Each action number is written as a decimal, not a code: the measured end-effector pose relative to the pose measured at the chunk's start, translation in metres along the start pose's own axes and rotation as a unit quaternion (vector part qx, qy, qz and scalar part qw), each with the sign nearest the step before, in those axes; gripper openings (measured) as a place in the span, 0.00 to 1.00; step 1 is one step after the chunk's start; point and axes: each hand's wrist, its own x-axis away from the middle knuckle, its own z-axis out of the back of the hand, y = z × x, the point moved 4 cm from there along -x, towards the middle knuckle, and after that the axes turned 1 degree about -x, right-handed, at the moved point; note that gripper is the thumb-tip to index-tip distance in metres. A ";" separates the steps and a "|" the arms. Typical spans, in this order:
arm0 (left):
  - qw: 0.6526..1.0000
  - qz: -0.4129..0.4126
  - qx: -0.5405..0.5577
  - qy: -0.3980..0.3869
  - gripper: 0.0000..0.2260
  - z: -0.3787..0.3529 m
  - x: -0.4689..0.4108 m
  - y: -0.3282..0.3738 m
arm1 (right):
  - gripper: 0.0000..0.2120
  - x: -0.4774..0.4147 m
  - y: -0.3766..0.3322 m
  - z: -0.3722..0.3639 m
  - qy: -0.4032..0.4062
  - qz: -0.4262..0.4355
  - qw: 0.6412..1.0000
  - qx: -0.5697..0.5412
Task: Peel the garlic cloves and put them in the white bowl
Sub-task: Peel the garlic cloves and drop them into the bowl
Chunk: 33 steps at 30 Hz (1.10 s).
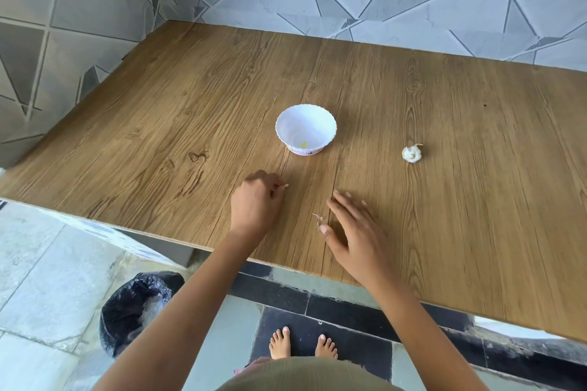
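The left hand (257,200) has its fingers curled and pinches a small pale bit (285,185) at the fingertips; it is too small to tell whether it is clove or skin. The right hand (352,232) lies with straight fingers on the brown wood-grain worktop (190,105) and holds nothing. A dry, thin scrap of garlic skin (318,219) lies just beside its thumb.

The bit in the left hand is tiny and, I think, easy to drop; if it is skin, it could land in the white scalloped plastic bowl (314,124) by mistake and mix with the peeled garlic. The light scrap by the thumb could also be pushed off the worktop edge by the right hand and miss the round bin with the black bag (139,311) on the floor. The white, partly opened head of garlic (412,154) lies well apart to the right of the bowl, so reaching for it could knock the bowl, which looks light.

By count:
- one bowl
- one small yellow piece (304,144) inside it
- one head of garlic
- one loose scrap of skin
- one pinched bit
- one bin
- two hands
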 end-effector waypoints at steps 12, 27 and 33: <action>0.988 -0.003 0.154 -0.024 0.05 0.015 0.028 0.022 | 0.23 0.003 0.004 0.007 0.022 -0.010 0.993 -0.117; 0.955 0.123 0.270 -0.029 0.08 0.012 0.045 0.021 | 0.08 -0.028 -0.015 0.020 -0.048 0.053 0.997 -0.032; 0.935 0.139 0.323 -0.055 0.09 0.012 0.041 0.008 | 0.04 -0.034 -0.027 0.016 -0.082 0.077 0.993 0.046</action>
